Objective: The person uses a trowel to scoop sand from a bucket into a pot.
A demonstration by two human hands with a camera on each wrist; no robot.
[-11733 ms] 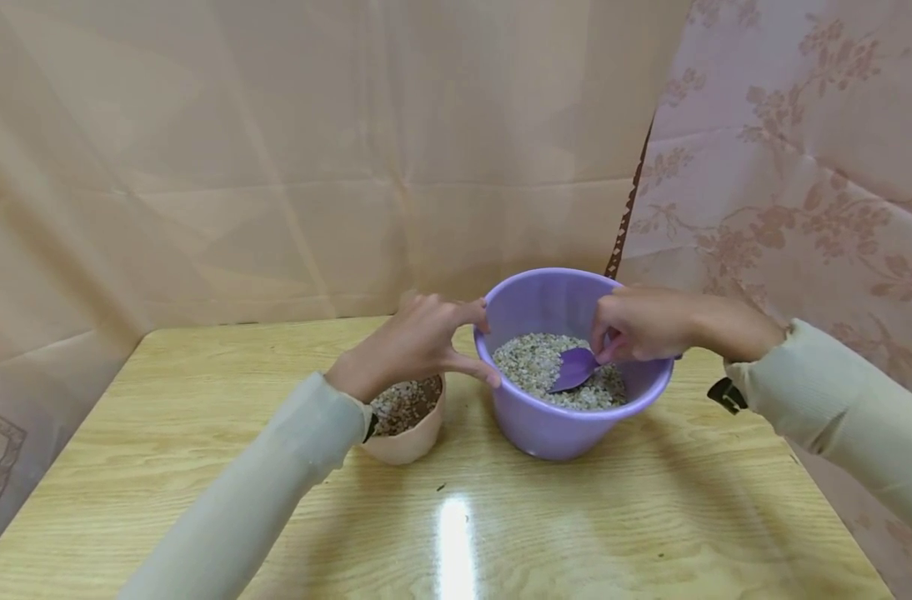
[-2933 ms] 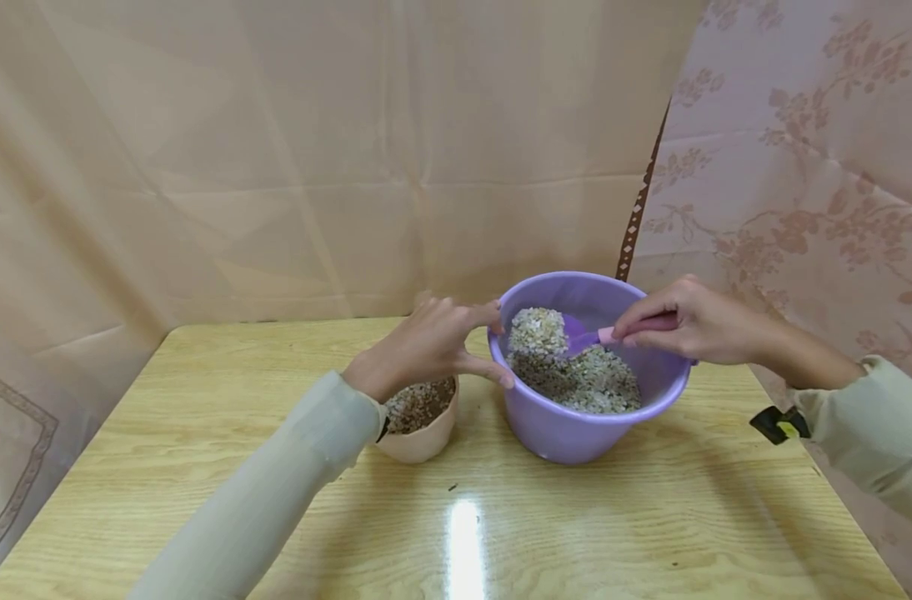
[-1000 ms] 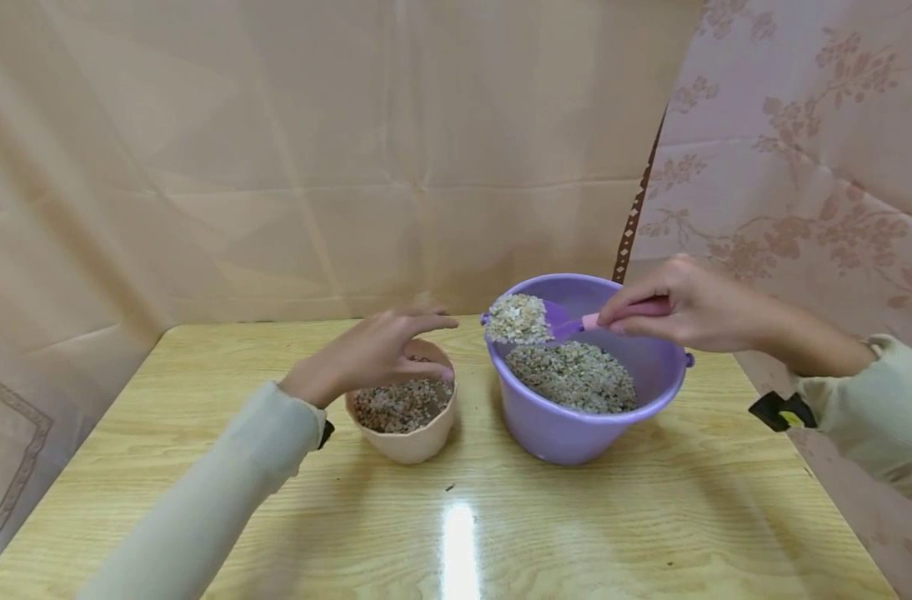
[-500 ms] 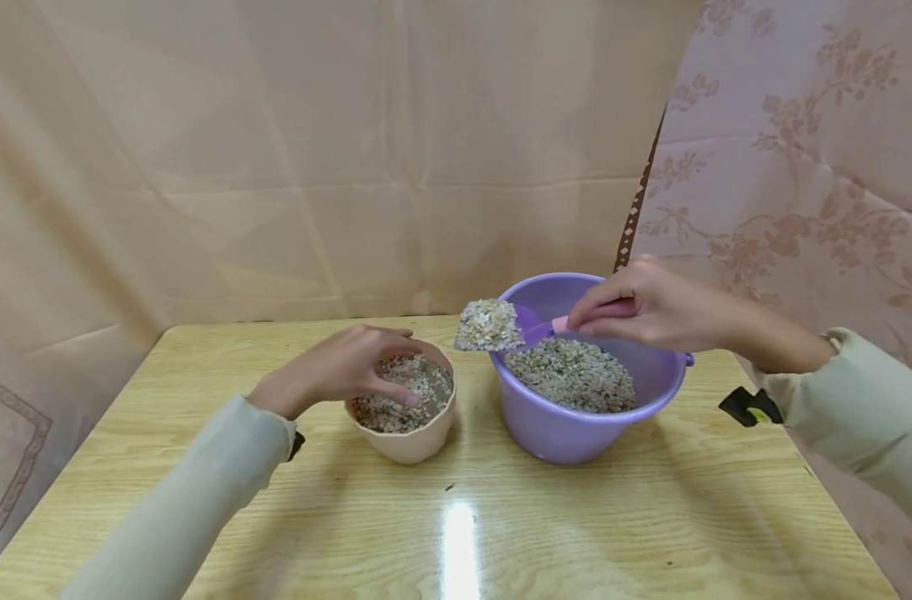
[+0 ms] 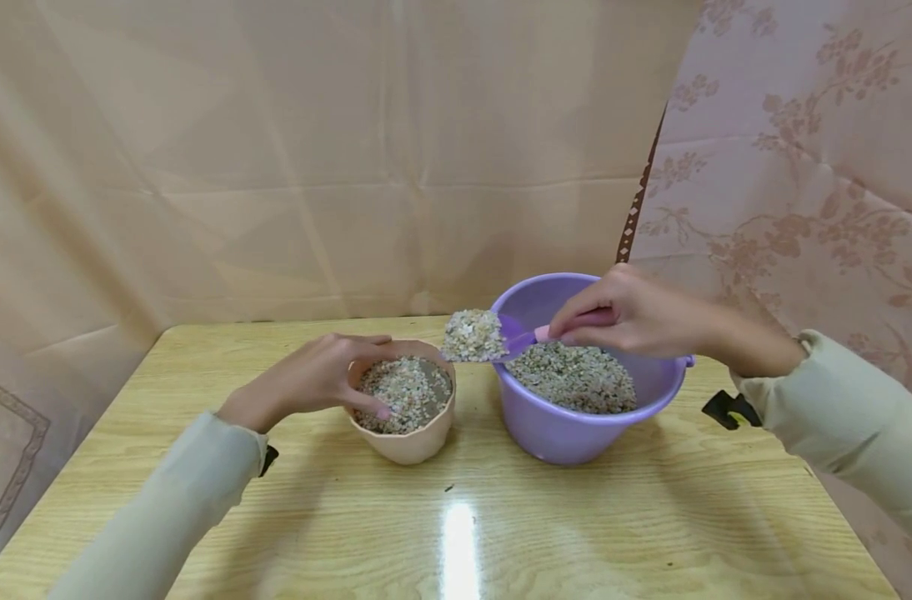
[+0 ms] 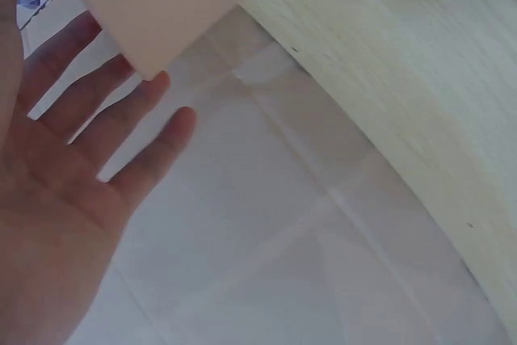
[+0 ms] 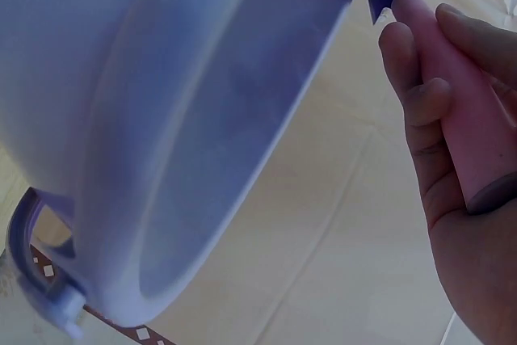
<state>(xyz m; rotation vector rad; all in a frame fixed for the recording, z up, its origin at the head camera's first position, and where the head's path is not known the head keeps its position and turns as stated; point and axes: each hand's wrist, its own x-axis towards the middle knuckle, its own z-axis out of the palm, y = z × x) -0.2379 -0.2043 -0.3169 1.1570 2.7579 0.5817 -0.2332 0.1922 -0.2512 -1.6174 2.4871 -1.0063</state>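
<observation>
My right hand (image 5: pixel 636 312) grips the pink handle (image 7: pixel 456 94) of a small trowel (image 5: pixel 522 338). Its purple blade carries a heap of pale gravel (image 5: pixel 473 335), past the left rim of the purple bucket (image 5: pixel 561 437) and close to the right rim of the peach pot (image 5: pixel 411 447). Below the trowel, more gravel (image 5: pixel 579 379) lies in the bucket. My left hand (image 5: pixel 309 377) is at the pot's left rim, its thumb over the gravel (image 5: pixel 407 387) inside. The left wrist view shows its fingers (image 6: pixel 153 151) spread and nearly straight, fingertips right at the pot's outer wall.
Both vessels stand on a wood-grain table (image 5: pixel 561 533), with a small dark speck (image 5: pixel 449 488) in front of the pot. A beige curtain (image 5: pixel 291 167) hangs behind the table, and a floral pink curtain (image 5: pixel 816 183) is at the right.
My left hand has left the bucket rim and moved left to the pot. My right hand has lifted the loaded trowel out of the bucket and carried it left towards the pot.
</observation>
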